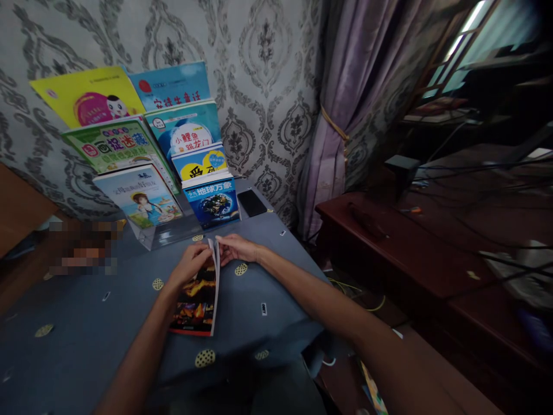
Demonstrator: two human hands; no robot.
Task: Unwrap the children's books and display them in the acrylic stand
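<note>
A thin paperback book (199, 305) with dark, fiery pictures on its cover lies in front of me, tilted up along its right edge. My left hand (192, 260) is closed around its upper part, the thumb side near the top edge. Fingers of my right hand (237, 249) pinch the top right corner, where the pages show as a pale edge. Some fingertips are hidden behind the pages. Just beyond both hands stands a clear display stand (162, 235) holding several children's books, among them a blue book with a globe (216, 207).
A black phone (252, 203) lies right of the stand on the grey-blue tablecloth (129, 323). Behind rises a patterned wall (265, 115) with a tied purple curtain (328, 132). A dark red cabinet (389, 259) with cables is on the right. Part of the left side is pixelated.
</note>
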